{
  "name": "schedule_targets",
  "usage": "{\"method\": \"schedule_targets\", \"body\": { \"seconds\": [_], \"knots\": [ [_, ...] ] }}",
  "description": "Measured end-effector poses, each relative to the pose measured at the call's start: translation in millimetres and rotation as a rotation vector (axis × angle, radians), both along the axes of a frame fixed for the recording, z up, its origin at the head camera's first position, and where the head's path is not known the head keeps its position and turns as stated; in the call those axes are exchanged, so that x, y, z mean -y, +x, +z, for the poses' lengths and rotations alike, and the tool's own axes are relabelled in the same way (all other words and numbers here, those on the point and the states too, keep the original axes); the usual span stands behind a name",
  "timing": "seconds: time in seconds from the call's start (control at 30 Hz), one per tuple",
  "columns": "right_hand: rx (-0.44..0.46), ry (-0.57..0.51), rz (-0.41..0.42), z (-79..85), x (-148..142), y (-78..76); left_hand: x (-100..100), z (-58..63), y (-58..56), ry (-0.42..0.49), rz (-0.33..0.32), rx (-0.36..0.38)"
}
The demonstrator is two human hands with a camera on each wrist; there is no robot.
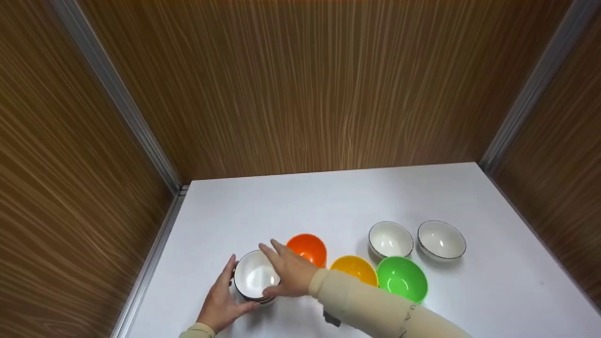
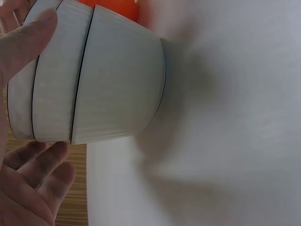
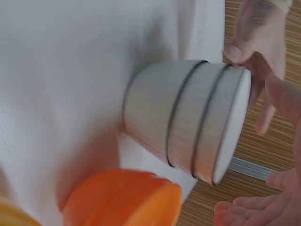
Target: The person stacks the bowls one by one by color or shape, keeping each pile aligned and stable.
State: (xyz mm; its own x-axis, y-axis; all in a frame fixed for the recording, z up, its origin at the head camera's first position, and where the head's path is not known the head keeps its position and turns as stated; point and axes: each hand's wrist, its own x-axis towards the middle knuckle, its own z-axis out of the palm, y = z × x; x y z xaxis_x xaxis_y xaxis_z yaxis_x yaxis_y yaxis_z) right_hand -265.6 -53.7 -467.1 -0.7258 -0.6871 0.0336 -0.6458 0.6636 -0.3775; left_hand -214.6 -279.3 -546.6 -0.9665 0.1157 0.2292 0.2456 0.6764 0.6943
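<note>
A stack of three nested white bowls with dark rims [image 1: 253, 274] stands upright on the table at the front left. My left hand [image 1: 220, 300] holds it from the left, thumb on the near side and fingers round the far side. In the left wrist view the thumb presses the upper bowls [image 2: 61, 89] and fingertips meet the opposite side. My right hand [image 1: 293, 272] hovers over the stack's right side, fingers spread. In the right wrist view its thumb and fingers stand apart from the white bowls [image 3: 155, 103]. Beside the stack is an orange bowl stack [image 3: 108, 193], partly hidden by my right hand in the head view.
A yellow bowl [image 1: 354, 267], partly behind my right forearm, and a green bowl [image 1: 401, 277] stand to the right. Two separate white bowls, one left [image 1: 390, 238] and one right [image 1: 441, 239], are behind them. Wood-grain panels [image 1: 328, 84] enclose the white table [image 1: 281, 202].
</note>
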Motion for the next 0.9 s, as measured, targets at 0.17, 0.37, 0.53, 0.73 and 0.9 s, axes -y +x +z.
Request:
{"method": "schedule_targets", "body": {
  "seconds": [0.17, 0.37, 0.53, 0.73, 0.9],
  "knots": [
    [0.019, -0.091, -0.014, 31.3, -38, -16.9, -5, 12.5, 0.2, -0.033, 0.057, -0.061],
    [0.055, -0.206, -0.171, 62.0, -106, -46.0, -14, 46.5, -4.7, -0.098, 0.08, -0.126],
    [0.098, -0.28, -0.303, 76.1, -182, -63.3, -29, 79.2, -15.4, -0.136, -0.038, -0.203],
    [0.098, -0.325, -0.461, 81.0, -277, -71.5, -61, 110.8, -30.4, -0.204, -0.224, -0.244],
    [0.067, -0.345, -0.6, 74.1, -338, -63.9, -92, 131.9, -46.3, -0.259, -0.347, -0.259]
  ]
}}
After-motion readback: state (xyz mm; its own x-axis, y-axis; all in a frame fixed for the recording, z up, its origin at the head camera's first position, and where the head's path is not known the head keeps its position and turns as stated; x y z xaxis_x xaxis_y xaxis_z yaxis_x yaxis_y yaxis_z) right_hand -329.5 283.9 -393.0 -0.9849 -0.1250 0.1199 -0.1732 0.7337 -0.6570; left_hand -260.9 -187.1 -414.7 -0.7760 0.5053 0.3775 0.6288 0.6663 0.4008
